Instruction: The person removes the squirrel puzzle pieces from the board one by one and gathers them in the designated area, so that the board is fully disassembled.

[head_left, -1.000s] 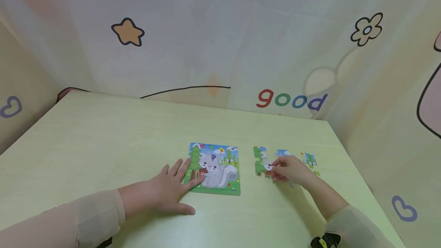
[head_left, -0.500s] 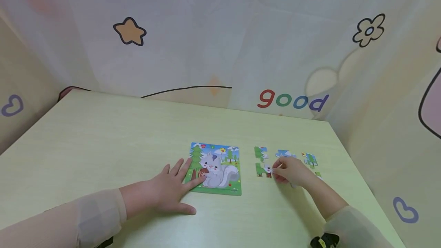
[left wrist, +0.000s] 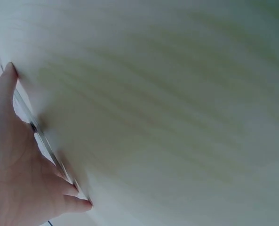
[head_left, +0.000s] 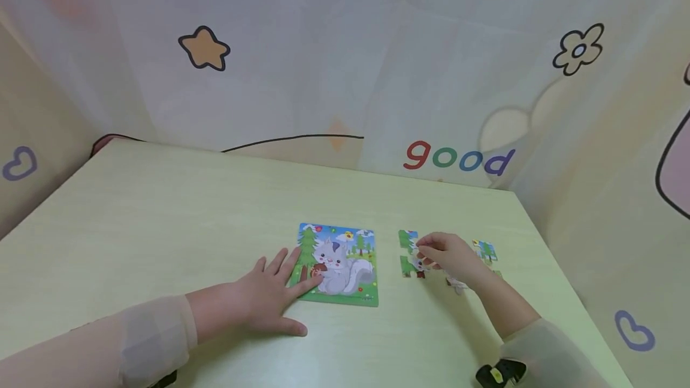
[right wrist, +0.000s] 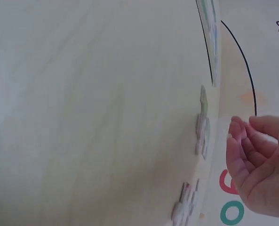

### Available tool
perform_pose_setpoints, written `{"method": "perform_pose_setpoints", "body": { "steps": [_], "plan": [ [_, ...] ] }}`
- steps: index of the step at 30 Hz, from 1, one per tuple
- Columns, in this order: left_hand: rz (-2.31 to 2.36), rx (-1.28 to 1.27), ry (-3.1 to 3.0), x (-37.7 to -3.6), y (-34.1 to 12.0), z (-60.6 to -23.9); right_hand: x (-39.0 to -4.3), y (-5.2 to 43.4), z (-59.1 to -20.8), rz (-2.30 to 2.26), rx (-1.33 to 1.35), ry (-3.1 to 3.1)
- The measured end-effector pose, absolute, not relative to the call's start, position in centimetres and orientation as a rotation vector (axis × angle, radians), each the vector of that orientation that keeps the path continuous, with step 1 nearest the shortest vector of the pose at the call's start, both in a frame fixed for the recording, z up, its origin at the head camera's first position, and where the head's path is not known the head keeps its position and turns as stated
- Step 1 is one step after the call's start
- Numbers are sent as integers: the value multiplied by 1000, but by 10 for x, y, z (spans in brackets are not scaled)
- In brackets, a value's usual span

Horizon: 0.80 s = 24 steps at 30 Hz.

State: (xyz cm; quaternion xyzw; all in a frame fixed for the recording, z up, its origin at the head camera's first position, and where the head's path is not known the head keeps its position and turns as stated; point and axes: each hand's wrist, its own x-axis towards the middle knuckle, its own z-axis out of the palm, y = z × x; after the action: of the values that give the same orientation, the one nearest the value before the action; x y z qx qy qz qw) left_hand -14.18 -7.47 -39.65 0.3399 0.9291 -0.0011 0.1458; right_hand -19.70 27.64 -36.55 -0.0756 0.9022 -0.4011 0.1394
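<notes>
My left hand (head_left: 272,298) lies with spread fingers on the table, its fingertips touching the left edge of a squirrel puzzle board (head_left: 345,274). The same hand (left wrist: 24,155) shows at the left of the left wrist view. Right of the board are loose puzzle pieces. My right hand (head_left: 450,256) hovers over them with fingers loosely bent. In the right wrist view that hand (right wrist: 261,162) has thumb and fingertips close together, with no piece visible between them. A tree piece (head_left: 408,239) and a piece with part of the squirrel's face (head_left: 412,267) lie by its fingertips.
Another tree piece (head_left: 486,249) lies beyond the right wrist, and a grey piece (head_left: 457,284) sits beneath the hand; other pieces are partly hidden. The pale table (head_left: 178,214) meets a printed curtain (head_left: 291,58) behind and at both sides.
My right hand was pinching at the squirrel-face piece, which shifted slightly into line under the tree piece. It has since let go and risen away from the table. The left hand stays put.
</notes>
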Motion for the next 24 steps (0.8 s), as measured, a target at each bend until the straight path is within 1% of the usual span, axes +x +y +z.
{"method": "perform_pose_setpoints", "body": {
  "steps": [2, 6, 16, 20, 24],
  "plan": [
    [11, 964, 2678, -142, -74, -396, -196, 271, -369, -1202, -269, 2563],
    [50, 961, 2683, -142, -73, -393, -195, 258, -373, -1222, -284, 2513],
    [-71, 1128, 2688, -138, -55, -382, -190, 220, -379, -1079, -340, 2507],
    [-55, 1170, 2654, -134, -45, -387, -186, 207, -380, -946, -422, 2559],
    [-86, 1156, 2626, -131, -38, -391, -181, 197, -381, -775, -517, 2627]
  ]
}}
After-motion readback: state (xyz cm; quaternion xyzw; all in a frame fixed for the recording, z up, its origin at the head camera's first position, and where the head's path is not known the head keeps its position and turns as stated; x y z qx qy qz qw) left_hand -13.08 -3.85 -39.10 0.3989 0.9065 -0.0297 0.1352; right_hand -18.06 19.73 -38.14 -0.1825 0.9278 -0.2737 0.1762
